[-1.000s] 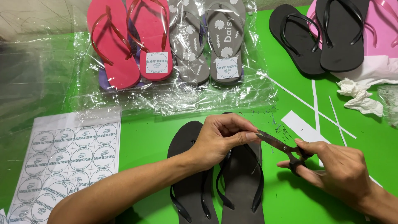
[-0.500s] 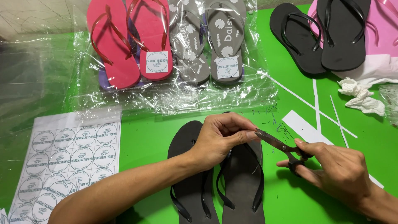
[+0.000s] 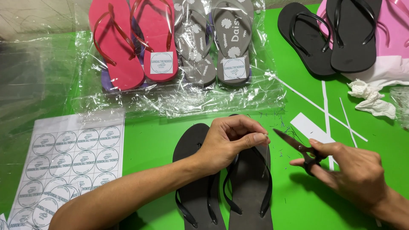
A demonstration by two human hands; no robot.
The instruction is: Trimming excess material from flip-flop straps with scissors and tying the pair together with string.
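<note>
A pair of black flip-flops (image 3: pixel 247 187) lies on the green table (image 3: pixel 149 140) in front of me. My left hand (image 3: pixel 232 140) rests over the right sandal's toe end, thumb and forefinger pinching a thin thread by the strap. My right hand (image 3: pixel 349 174) holds small black scissors (image 3: pixel 298 147), their blades pointing left toward the pinched thread, a short gap away from my left fingertips.
Clear bags (image 3: pixel 179 93) hold red sandals (image 3: pixel 128 42) and grey patterned sandals (image 3: pixel 215 42) at the back. Another black pair (image 3: pixel 328 36) lies on pink ones at the back right. A round-sticker sheet (image 3: pixel 68 162) lies left; white paper strips (image 3: pixel 326 123) and crumpled tissue (image 3: pixel 372 100) right.
The scissors have drawn back to the right, away from my left fingertips, with the blades closing. My left hand still pinches at the sandal's strap.
</note>
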